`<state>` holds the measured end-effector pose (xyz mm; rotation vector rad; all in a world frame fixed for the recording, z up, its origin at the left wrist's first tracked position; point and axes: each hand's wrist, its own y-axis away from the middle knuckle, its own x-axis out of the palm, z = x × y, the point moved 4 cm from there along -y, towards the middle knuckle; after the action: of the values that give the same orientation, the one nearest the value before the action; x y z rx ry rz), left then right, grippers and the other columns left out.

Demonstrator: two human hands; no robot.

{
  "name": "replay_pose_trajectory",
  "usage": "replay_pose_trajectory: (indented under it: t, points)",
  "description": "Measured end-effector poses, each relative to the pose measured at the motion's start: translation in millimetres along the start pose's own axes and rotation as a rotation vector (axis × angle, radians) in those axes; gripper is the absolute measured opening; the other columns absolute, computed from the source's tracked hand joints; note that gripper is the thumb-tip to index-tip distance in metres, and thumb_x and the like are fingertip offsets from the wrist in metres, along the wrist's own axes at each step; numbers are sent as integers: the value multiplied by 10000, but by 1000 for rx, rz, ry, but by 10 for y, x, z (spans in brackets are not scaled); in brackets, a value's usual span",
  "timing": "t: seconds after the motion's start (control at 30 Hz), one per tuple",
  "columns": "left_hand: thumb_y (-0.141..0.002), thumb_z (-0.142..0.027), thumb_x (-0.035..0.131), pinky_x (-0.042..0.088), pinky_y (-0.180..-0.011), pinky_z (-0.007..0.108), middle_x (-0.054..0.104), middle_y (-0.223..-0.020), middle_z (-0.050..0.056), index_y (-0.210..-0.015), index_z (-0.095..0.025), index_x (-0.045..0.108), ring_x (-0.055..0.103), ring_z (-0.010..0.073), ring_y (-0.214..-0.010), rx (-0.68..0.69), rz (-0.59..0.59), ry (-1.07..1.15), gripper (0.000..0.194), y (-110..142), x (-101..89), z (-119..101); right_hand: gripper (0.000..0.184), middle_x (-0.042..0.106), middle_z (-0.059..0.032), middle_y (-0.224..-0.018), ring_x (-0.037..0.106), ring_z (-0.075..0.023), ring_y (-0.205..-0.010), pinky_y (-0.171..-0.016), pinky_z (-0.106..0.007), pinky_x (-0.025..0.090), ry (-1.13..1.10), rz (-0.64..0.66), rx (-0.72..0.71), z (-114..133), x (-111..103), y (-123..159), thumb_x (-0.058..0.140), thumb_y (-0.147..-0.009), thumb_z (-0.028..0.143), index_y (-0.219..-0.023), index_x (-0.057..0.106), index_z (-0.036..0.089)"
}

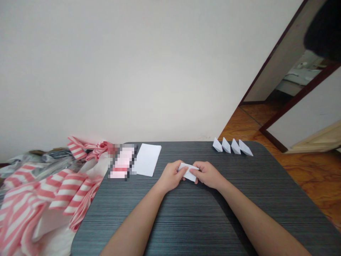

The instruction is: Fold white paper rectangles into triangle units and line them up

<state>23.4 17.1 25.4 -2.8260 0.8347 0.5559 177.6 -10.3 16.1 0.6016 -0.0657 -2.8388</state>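
white paper is at the centre of the head view: a small folded piece (189,175), held just above the desk (183,224) a little below the middle of the frame. the left hand (170,176) grips its left end and the right hand (210,174) grips its right end, both thumbs laid on the upper face and the fingers curled beneath, so both hands are closed on the one piece. the fine layers of the fold are too small to tell.

to do this well, i would judge, the edges should be matched before any pressure goes on, and the thumbs should then run outward from the middle so the crease comes out flat and sharp. an even pinch at both ends should stop the layers from slipping; too hard a squeeze could buckle such a thin thing.

as for containers, nothing around the paper seems to serve as one. the stack of white sheets (147,160), left of centre, lies directly on the desk, just beside a pixelated rectangular item (122,161) whose nature i cannot tell. four pointed folded pieces (235,146) sit in a row towards the right, near the far edge. red-and-white striped cloth (65,188) lies heaped at the lower left; whether it covers anything is hidden.
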Motion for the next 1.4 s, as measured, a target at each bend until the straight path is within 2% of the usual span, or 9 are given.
replay_pose_trajectory:
  t: [0.27, 0.8, 1.03, 1.27, 1.4]
  points:
    - [-779, -417, 541, 382, -526, 208, 606, -624, 0, -862, -152, 574, 547, 120, -556, -27, 23, 46, 280, 1, 29, 31, 197, 598, 29, -466, 499, -97, -399, -425, -187, 331, 13, -19, 7, 36, -10, -1, 511, -820, 294, -686, 578, 166]
    - [-801, -342, 525, 443, -555, 222, 620, -663, 18, -862, -154, 542, 586, 125, -575, -47, 46, 136, 199, -15, 42, 55, 248, 605, 16, -474, 490, -97, -386, -406, -188, 334, -52, -22, 29, -59, -20, -12, 491, -834, 361, -698, 565, 167]
    - [-821, -324, 502, 479, -552, 237, 626, -675, 27, -855, -154, 515, 597, 124, -564, -48, 43, 216, 174, -26, 35, 80, 278, 600, 16, -478, 455, -83, -364, -389, -185, 311, -104, -72, 19, -84, -59, -7, 479, -843, 378, -661, 531, 174]
    - [-818, -324, 508, 486, -550, 241, 623, -676, 30, -859, -145, 516, 597, 121, -561, -51, 45, 251, 184, -29, 34, 79, 299, 611, 2, -498, 429, -73, -348, -366, -180, 294, -128, -41, 47, -123, -59, -16, 463, -856, 376, -660, 544, 165]
    - [-824, -329, 504, 481, -543, 237, 619, -676, 34, -864, -139, 509, 597, 121, -562, -49, 44, 265, 194, -34, 36, 109, 331, 600, -1, -483, 464, -80, -357, -364, -180, 304, -141, -39, 50, -143, -70, -22, 452, -860, 390, -645, 551, 159]
